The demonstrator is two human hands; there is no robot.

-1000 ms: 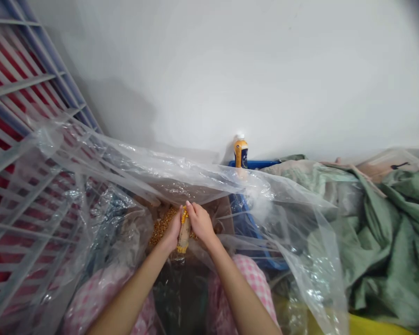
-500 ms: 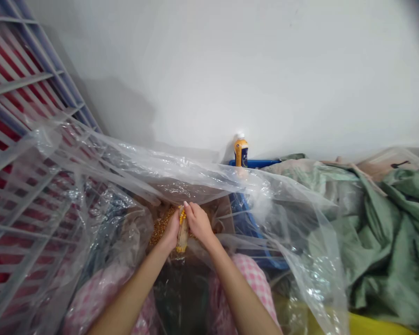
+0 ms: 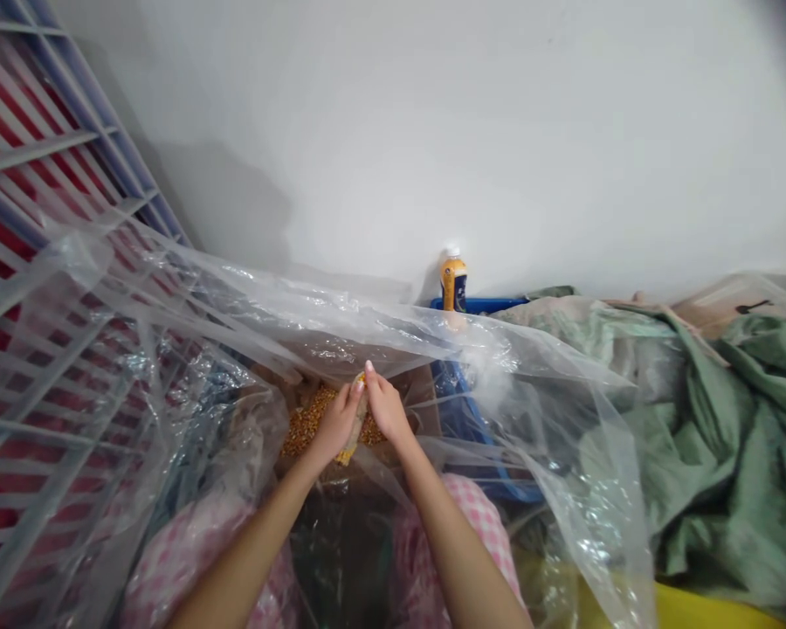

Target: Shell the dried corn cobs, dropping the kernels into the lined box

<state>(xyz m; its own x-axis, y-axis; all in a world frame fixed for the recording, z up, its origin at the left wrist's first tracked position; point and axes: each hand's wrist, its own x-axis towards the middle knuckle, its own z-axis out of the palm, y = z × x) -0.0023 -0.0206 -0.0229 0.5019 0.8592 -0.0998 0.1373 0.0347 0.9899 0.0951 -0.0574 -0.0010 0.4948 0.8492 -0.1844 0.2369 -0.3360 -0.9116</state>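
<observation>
Between my two hands is a corn cob (image 3: 352,443), partly stripped, with yellow kernels left at its lower end and a few at the top. My left hand (image 3: 338,423) is closed around its left side. On the other side my right hand (image 3: 384,405) grips it, thumb up near the cob's top. Loose corn kernels (image 3: 305,425) lie in a heap below the hands, inside a cardboard box (image 3: 425,393). A clear plastic sheet (image 3: 341,319) drapes around the box and over my knees.
A plastic crate (image 3: 45,144) with slatted sides stands at the left. Right of the box is a blue basket (image 3: 455,406), with an orange bottle (image 3: 454,281) behind by the wall. Green woven sacks (image 3: 713,419) pile up at the right, above something yellow (image 3: 707,607).
Both hands have shifted slightly right and up with the cob. The cob now leans, its top further right, and more of the kernel heap shows.
</observation>
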